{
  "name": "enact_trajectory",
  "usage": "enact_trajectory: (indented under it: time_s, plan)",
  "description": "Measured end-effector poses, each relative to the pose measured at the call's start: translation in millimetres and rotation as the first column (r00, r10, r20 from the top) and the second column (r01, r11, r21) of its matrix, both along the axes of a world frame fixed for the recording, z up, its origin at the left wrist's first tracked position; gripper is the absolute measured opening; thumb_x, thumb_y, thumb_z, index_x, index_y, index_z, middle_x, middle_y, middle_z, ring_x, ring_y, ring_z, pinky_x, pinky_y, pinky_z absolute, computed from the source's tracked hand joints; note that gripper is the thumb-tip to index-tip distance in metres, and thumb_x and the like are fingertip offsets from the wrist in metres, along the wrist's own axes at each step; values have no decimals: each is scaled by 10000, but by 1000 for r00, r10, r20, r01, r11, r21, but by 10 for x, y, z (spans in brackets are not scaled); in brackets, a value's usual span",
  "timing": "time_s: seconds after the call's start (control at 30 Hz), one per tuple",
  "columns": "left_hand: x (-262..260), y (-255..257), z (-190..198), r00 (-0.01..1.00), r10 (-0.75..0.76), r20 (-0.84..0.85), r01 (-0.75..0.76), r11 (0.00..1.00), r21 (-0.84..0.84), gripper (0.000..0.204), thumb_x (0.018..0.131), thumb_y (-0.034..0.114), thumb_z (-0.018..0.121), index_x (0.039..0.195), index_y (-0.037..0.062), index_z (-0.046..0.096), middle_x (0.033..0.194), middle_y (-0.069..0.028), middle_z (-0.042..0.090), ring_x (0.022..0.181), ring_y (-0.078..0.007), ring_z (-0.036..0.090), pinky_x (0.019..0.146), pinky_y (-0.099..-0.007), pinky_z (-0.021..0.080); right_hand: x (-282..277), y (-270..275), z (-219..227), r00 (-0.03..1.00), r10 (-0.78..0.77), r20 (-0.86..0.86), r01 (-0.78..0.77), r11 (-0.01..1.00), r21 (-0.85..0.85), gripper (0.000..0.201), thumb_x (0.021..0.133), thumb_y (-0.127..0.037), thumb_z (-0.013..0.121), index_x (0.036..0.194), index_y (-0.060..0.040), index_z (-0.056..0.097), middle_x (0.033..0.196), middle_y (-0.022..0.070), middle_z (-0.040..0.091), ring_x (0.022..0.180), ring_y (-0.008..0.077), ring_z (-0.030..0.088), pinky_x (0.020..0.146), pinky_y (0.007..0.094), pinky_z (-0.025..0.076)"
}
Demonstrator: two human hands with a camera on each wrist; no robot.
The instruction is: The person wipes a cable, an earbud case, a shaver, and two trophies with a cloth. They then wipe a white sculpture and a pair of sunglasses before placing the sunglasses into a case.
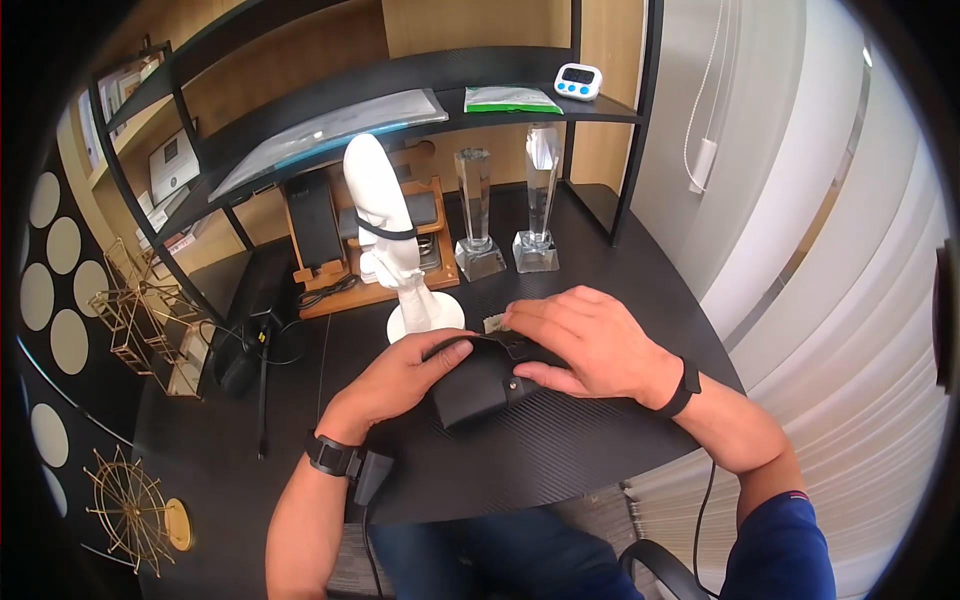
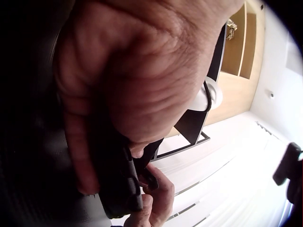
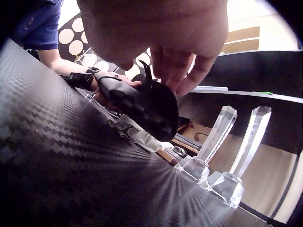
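Note:
A black leather-look case (image 1: 470, 390) with a small metal snap button (image 1: 514, 384) is held just above the desk, in front of my body. My left hand (image 1: 405, 375) grips its left end, thumb on top and fingers underneath; in the left wrist view the palm hides much of the case (image 2: 113, 184). My right hand (image 1: 590, 345) holds the other end, thumb close to the snap and fingers over the far edge. A thin strap (image 3: 147, 71) sticks up from the case in the right wrist view. Beyond the fingertips lies a pale crumpled piece (image 3: 135, 132).
Just behind the case stands a white mannequin head (image 1: 380, 200) with a black band round it. Two crystal trophies (image 1: 478, 215) stand to its right, a wooden organizer (image 1: 325, 290) behind it. A black shelf (image 1: 450, 115) spans the back; a gold wheel ornament (image 1: 132, 510) is front left.

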State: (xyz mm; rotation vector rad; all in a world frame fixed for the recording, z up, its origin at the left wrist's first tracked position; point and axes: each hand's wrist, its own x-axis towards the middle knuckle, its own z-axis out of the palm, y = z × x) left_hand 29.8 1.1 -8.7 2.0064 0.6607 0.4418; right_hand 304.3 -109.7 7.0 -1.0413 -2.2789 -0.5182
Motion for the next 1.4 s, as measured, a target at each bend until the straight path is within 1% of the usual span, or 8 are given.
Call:
enact_trajectory:
  time_s: [0.13, 0.3, 0.43, 0.6, 0.83, 1.0, 1.27, 1.4]
  plan:
    - [2, -38, 32, 998, 19, -56, -24, 995, -93, 472, 1166, 412, 591, 1400, 14, 691, 1216, -109, 765, 1132, -165, 665, 1044, -334, 516, 49, -19, -7, 994, 52, -94, -40, 991, 124, 389, 919, -334, 849, 1170, -71, 710, 1165, 51, 723, 944, 232, 703, 830, 349, 545]
    - [-6, -29, -17, 996, 66, -61, -70, 996, -53, 535, 1168, 468, 562, 1404, 1, 672, 1200, -114, 761, 1127, -173, 662, 1041, -347, 514, 64, -74, -6, 996, 44, 78, -42, 999, -28, 268, 908, -290, 844, 991, -76, 705, 950, 28, 686, 828, 235, 680, 721, 343, 547]
    - [-6, -18, -45, 988, 133, -79, -139, 988, -72, 624, 1162, 550, 527, 1425, 2, 664, 1231, -112, 757, 1163, -189, 660, 1055, -353, 507, 4, -35, -7, 997, 64, 42, -62, 997, -40, 306, 913, -303, 837, 1057, -53, 735, 1044, 50, 730, 910, 238, 707, 781, 353, 564]
    - [-10, -37, 13, 987, 155, -35, -158, 980, -124, 677, 1165, 590, 482, 1444, -2, 655, 1262, -103, 750, 1192, -191, 651, 1072, -348, 497, 3, -27, 35, 1000, 18, 6, -17, 993, -119, 513, 950, -376, 812, 1308, -19, 719, 1304, 113, 741, 1164, 269, 697, 986, 383, 542]
    - [-20, -41, 73, 978, 208, -16, -208, 967, -144, 714, 1161, 619, 465, 1455, -5, 649, 1291, -100, 734, 1213, -187, 633, 1086, -345, 486, -6, -43, 78, 1000, 16, 2, -15, 985, -172, 559, 942, -386, 825, 1350, -27, 691, 1278, 105, 711, 1181, 282, 671, 1024, 391, 521]
    - [-21, -10, -29, 977, 210, 36, -202, 967, -155, 738, 1154, 641, 461, 1483, 2, 627, 1288, -95, 724, 1207, -189, 618, 1097, -342, 477, 20, -23, 31, 993, 118, 6, -116, 981, -158, 366, 900, -291, 860, 1144, -73, 694, 1080, 64, 654, 1042, 267, 656, 945, 398, 522]
    - [-13, -62, 46, 957, 288, -31, -290, 949, -122, 786, 1115, 743, 435, 1278, 8, 663, 937, 5, 575, 841, -125, 490, 773, -298, 442, -6, -56, -40, 962, 189, 199, -173, 980, -95, 149, 854, -164, 726, 944, -118, 616, 892, 22, 544, 894, 201, 613, 787, 341, 518]
    - [-31, -1, -10, 961, 274, -33, -276, 953, -121, 760, 1125, 727, 429, 1272, 20, 666, 929, 12, 560, 851, -121, 492, 784, -304, 449, -39, -75, -18, 938, 200, 282, -203, 979, -18, 126, 845, -165, 701, 880, -135, 584, 860, 5, 523, 848, 167, 598, 750, 310, 505]
